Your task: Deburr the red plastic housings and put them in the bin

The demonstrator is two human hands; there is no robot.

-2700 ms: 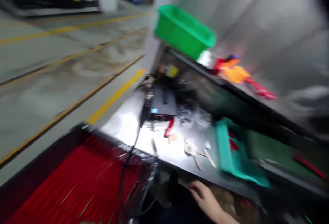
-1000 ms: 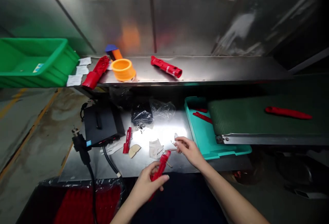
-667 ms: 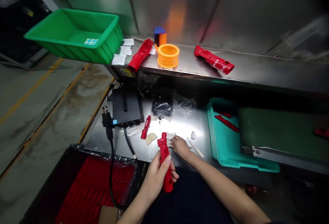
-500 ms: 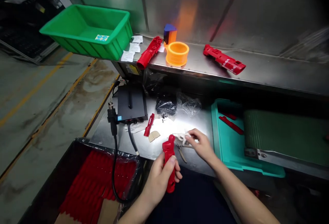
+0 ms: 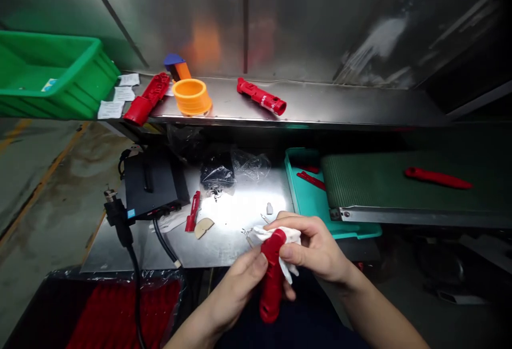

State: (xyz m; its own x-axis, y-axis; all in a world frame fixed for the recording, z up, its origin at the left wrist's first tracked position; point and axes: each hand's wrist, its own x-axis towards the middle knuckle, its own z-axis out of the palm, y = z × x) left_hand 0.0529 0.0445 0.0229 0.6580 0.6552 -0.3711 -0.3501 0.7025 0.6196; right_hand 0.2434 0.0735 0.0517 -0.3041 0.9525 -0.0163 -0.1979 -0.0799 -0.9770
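My left fingers [image 5: 244, 270] close round a red plastic housing [image 5: 272, 279] held over the desk [image 5: 224, 247] as my right fingers [image 5: 300, 223] press a white cloth [image 5: 294, 236] to it, more red parts [image 5: 311, 180] lying in a teal tray [image 5: 304, 202].

Right hand [image 5: 318, 247] now pressing white cloth [image 5: 282, 235] onto red plastic housing [image 5: 272, 285].

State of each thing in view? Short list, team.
Left hand: gripping the handle, fingers closed
Right hand: pressing cloth onto the handle
Red handle: held upright between both hands
White cloth: draped over the handle's top
Orange ring: standing on the steel shelf
Green crate: open, no lid
Clear bag: crumpled on the bench
Teal tray: holding red strips
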